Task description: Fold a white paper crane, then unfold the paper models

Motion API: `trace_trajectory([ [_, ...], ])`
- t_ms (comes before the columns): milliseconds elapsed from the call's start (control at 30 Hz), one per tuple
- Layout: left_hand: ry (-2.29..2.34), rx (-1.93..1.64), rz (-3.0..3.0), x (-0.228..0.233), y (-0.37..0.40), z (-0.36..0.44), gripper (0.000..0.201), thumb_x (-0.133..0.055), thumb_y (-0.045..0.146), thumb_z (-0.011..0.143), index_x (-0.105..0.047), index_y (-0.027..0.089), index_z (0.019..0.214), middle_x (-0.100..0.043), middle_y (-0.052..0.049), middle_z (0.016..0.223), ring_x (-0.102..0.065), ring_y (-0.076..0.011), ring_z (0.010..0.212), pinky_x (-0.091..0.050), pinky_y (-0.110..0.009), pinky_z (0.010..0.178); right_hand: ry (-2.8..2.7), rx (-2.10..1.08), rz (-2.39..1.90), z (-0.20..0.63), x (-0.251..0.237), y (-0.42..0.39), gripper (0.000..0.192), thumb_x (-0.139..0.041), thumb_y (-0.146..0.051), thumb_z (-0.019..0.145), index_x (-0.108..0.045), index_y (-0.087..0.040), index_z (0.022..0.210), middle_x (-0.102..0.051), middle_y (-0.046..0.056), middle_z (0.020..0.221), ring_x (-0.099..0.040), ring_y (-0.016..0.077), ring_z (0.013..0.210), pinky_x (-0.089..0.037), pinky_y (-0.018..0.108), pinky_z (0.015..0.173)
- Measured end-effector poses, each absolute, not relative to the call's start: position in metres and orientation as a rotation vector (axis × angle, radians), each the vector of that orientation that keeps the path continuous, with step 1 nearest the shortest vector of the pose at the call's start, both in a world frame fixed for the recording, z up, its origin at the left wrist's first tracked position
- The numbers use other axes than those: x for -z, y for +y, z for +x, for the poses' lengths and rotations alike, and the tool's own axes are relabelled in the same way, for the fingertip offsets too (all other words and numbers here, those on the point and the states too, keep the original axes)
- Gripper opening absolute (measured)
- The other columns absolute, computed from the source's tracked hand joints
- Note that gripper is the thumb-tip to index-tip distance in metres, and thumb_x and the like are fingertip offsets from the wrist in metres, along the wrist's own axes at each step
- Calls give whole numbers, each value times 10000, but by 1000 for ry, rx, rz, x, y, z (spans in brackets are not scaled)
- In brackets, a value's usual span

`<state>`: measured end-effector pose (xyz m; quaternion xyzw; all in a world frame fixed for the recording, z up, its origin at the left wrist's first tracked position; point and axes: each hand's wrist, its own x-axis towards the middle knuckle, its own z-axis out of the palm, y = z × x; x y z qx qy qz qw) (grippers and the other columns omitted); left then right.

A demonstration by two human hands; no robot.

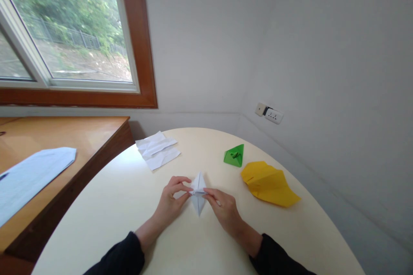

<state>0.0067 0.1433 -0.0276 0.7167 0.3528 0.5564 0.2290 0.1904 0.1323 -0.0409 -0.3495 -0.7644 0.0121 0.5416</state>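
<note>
Looks like an office or study room: plain white walls, a wall socket [269,114], a round cream table [129,197], a wooden desk [64,133] and a wood-framed window [74,34] beyond the fingers.

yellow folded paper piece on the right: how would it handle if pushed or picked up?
The yellow folded paper probably weighs very little, being thin sheet. It lies low and broad on the round table, so it would likely slide rather than roll or tip. Its creases may lend some stiffness, though a hard pinch could crush it.

Sleeves: black, long, ending at the wrists, lower part of the frame.
Left hand [170,203]: bare, no rings or watch visible.
Right hand [226,211]: bare, likewise unadorned.
</note>
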Motion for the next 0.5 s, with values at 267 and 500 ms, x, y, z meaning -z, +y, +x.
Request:
trace_trajectory([
  [267,869,-1675,2359,18,133,7,131,-576,79,791,-631,197,773,-719,-54,906,-540,-162,736,-465,-307,662,-1932,259,-756,198,34,129,178,-422,-220,936,-591,-168,912,-694,32,678,-650,131,563,-510,218,535],
  [500,728,-1743,2573,17,128,5,156,-525,96,840,-623,200,903,-722,-55,900,-527,-160,709,-441,-302,641,-2006,450,-709,203,29,126,143,-437,-161,917,-565,-173,855,-611,6,580,-564,128,503,-450,251,557],
])
